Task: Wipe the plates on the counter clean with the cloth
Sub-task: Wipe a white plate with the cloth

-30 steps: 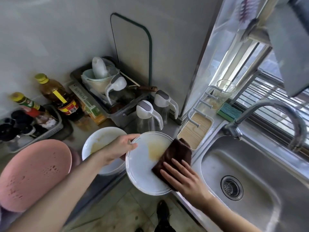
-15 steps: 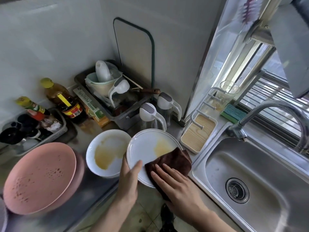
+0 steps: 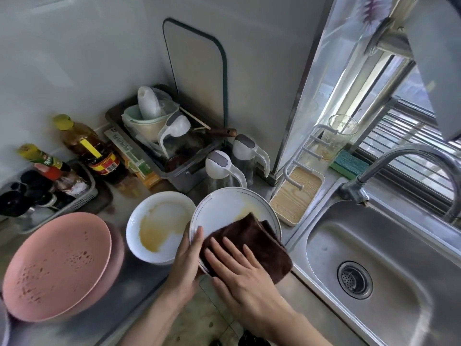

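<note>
A white plate (image 3: 219,208) with a thin dark rim line is tilted at the counter's front edge. My left hand (image 3: 187,260) grips its near left rim, thumb on the face. A folded brown cloth (image 3: 252,236) covers the plate's lower right half, and my right hand (image 3: 239,273) presses flat on it with fingers spread. A yellow smear (image 3: 245,208) shows above the cloth. Left of it sits a white bowl-like plate (image 3: 159,226) with yellow residue. Further left lie stacked pink plates (image 3: 55,265) with specks.
A steel sink (image 3: 374,270) with faucet (image 3: 399,161) lies to the right. Behind the plates stand two glass dispensers (image 3: 224,168), a wood-look tray rack (image 3: 294,196), a grey bin of utensils (image 3: 169,146), oil bottles (image 3: 89,148) and a basket (image 3: 50,196). A sponge (image 3: 349,163) lies on the sill.
My left hand shifted from the plate's far left rim to its near rim. My right hand slid the cloth from the plate's right edge leftward across its lower face.
</note>
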A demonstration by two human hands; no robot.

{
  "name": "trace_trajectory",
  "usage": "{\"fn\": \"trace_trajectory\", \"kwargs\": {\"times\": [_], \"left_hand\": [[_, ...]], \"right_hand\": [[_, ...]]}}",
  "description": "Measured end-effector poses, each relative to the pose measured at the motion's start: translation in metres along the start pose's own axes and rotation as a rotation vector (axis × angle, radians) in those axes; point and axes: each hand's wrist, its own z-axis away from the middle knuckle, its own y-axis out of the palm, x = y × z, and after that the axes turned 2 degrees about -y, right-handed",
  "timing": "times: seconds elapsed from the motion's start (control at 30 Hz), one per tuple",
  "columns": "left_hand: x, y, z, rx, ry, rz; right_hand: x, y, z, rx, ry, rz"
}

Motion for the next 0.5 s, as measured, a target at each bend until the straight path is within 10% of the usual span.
{"fn": "trace_trajectory", "kwargs": {"times": [0.5], "left_hand": [[0.001,0.011,-0.008,0.009,0.103,0.022]], "right_hand": [[-0.044,-0.001,-0.05,-0.251,0.596,0.146]]}}
